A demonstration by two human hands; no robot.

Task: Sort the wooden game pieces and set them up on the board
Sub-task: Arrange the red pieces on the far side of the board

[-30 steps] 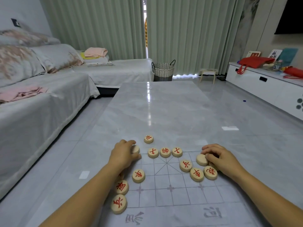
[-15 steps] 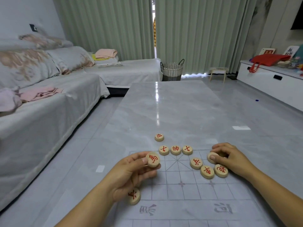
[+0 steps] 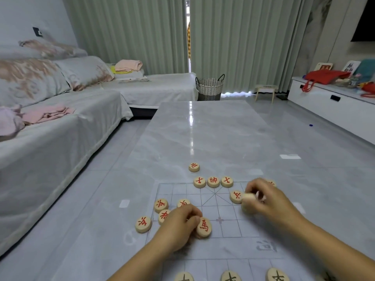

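Step in hand: sorting red pieces and placing them on the board (image 3: pixel 227 230), lower centre of frame. Setup is early, I judge: only the row of three pieces (image 3: pixel 213 181) on the board's far edge looks placed.

Left hand (image 3: pixel 178 226), fingers curled, pinches the horse piece (image 3: pixel 204 227) at its rim, low over the grid, lower centre. Right hand (image 3: pixel 267 201), blurred, has its fingers curled round a pale piece (image 3: pixel 248 197) showing no face, centre right, just beside a soldier piece (image 3: pixel 236 196).

Next move likely: carry the horse up to the back row left of the three, and turn the pale piece to read it.

Writing, all red: 士 帥 士 on the row, 馬 on the horse, 兵 on the soldier. Loose pieces (image 3: pixel 160 205) at lower left partly readable, one (image 3: pixel 194 166) off the board above the row unclear. Dark-lettered pieces (image 3: pixel 230 276) are cut off at the bottom edge. Grey board lettering (image 3: pixel 265 245) too faint to read.
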